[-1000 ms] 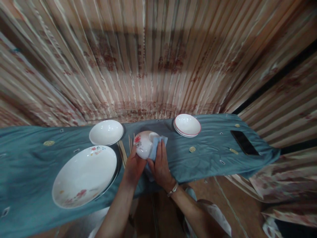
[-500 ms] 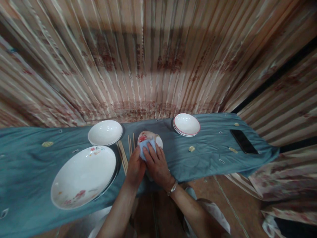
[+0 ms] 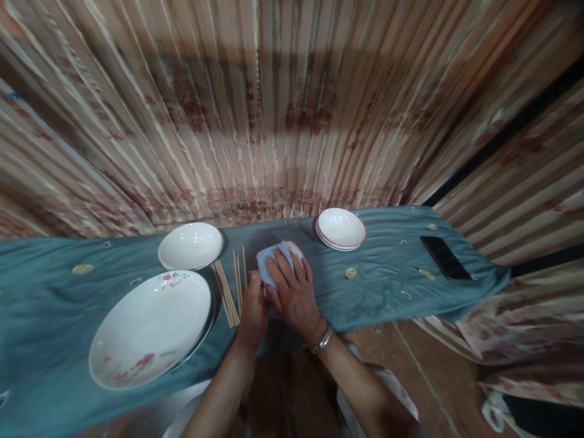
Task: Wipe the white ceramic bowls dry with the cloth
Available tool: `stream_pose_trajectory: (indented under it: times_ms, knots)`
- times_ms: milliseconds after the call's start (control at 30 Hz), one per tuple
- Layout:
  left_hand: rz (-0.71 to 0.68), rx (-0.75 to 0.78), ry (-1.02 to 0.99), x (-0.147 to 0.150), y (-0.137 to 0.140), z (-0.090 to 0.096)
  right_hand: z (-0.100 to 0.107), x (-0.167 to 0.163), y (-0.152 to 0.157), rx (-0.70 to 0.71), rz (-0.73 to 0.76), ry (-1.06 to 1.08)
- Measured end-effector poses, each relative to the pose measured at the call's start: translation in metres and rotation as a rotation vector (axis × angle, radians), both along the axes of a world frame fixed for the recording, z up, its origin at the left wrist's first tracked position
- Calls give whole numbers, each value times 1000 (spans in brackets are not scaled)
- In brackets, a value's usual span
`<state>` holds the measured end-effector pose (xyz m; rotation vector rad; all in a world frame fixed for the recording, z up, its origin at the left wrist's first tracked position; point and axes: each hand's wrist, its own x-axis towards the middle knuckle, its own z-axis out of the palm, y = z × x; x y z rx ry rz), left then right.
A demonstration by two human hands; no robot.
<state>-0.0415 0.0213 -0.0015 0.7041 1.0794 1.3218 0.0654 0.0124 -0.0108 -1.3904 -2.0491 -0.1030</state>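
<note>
A small bowl is held over the table's front part, with only a pale piece of its rim showing behind the fingers and the cloth. My left hand closes on the bowl's near left side, thumb up. A folded light blue cloth lies against the bowl under my right hand, whose fingers press on it. Just left of my hands, several wooden chopsticks rest in two loose groups on the teal tablecloth.
Large floral plates are stacked at front left, with white dishes behind them. Red-rimmed bowls stand stacked at back right. A black phone lies near the right end. A pleated curtain hangs right behind the table.
The bowl has turned, so its floral outside and foot no longer show. My right hand and the cloth have shifted slightly up across it; the left thumb has moved off the cloth.
</note>
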Motion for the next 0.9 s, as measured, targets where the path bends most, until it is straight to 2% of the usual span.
stream_pose_trajectory:
  times_ms: [167,267,400,500,700,800,900]
  knots:
    - [-32,60,155,0,0,6,11,10,7,-32,12,112]
    - [-42,50,132,3,0,9,13,17,13,-48,6,238]
    - [-70,40,82,5,-1,10,9,28,21,-130,-13,532]
    - [-50,29,74,4,-2,10,4,33,24,-204,-22,734]
    - [-73,20,53,1,0,3,-9,37,33,-296,-47,1004]
    - [-75,3,48,1,1,6,-23,39,40,-366,-121,1116]
    - [-1,-3,106,-1,1,12,-41,39,46,-388,-196,1210]
